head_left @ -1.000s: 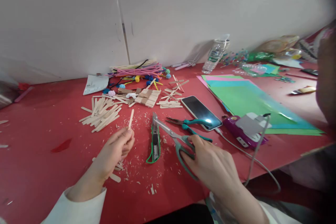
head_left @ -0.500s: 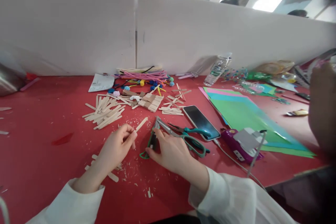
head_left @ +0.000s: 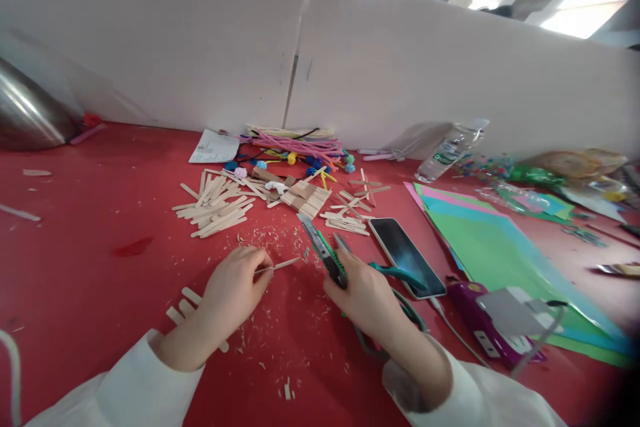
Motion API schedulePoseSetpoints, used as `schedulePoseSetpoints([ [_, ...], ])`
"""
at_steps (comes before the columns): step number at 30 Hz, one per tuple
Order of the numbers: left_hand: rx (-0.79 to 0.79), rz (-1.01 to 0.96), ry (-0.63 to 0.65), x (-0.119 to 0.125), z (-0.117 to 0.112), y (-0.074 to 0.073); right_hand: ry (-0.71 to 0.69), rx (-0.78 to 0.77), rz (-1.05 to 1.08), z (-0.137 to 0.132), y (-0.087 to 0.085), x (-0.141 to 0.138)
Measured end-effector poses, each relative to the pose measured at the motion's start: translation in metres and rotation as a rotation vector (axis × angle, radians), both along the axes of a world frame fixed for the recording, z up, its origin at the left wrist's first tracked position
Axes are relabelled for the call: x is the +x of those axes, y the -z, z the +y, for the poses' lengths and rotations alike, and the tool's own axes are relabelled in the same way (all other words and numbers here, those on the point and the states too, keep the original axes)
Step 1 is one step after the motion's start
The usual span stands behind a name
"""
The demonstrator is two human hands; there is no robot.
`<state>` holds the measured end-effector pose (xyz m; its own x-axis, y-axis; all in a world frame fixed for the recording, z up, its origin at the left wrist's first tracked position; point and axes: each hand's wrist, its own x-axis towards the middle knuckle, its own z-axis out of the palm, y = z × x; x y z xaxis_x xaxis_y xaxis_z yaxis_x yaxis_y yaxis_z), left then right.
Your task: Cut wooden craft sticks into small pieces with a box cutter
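Observation:
My left hand (head_left: 243, 283) pinches a thin wooden craft stick (head_left: 287, 263), whose free end points right. My right hand (head_left: 361, 287) is closed around a green and black utility knife (head_left: 325, 248), its blade out and aimed up and left. Blade and stick are apart. Scissors with teal handles (head_left: 403, 275) lie partly hidden beneath my right hand and forearm. Small wood shavings (head_left: 270, 240) are scattered over the red table (head_left: 280, 373) between and around my hands. A few craft sticks (head_left: 189, 303) lie by my left wrist.
A pile of craft sticks (head_left: 220, 207) lies ahead, beside a stick bundle (head_left: 306, 198) and pink pipe cleaners (head_left: 295, 142). To the right are a phone (head_left: 400, 250), coloured sheets (head_left: 490, 247), a purple device (head_left: 475, 313) and a plastic bottle (head_left: 450, 152). White panels (head_left: 425, 73) stand behind.
My right hand has picked up the utility knife from beside the scissors and turned its blade forward. The stick in my left hand now lies flatter. The view has shifted left.

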<state>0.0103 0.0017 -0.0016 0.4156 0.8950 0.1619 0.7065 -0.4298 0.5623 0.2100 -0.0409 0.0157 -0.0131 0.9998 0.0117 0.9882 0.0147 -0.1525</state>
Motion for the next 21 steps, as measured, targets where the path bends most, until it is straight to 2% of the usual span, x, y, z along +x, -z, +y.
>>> schedulePoseSetpoints([
  [3, 0.008, 0.048, 0.028, 0.002, -0.001, 0.006, -0.140, 0.101, 0.233, -0.013, 0.006, 0.005],
  [5, -0.003, 0.089, 0.016, 0.002, -0.001, 0.007, -0.231, 0.111, 0.374, -0.021, 0.011, 0.006],
  [8, -0.041, 0.117, 0.008, 0.002, 0.000, 0.005, -0.258, 0.079, 0.475, -0.028, 0.014, 0.004],
  [16, -0.047, 0.101, 0.038, 0.002, 0.002, 0.003, -0.282, 0.040, 0.501, -0.030, 0.010, 0.005],
  [21, -0.034, 0.145, 0.018, 0.003, 0.002, 0.006, -0.334, 0.061, 0.415, -0.038, 0.012, 0.003],
])
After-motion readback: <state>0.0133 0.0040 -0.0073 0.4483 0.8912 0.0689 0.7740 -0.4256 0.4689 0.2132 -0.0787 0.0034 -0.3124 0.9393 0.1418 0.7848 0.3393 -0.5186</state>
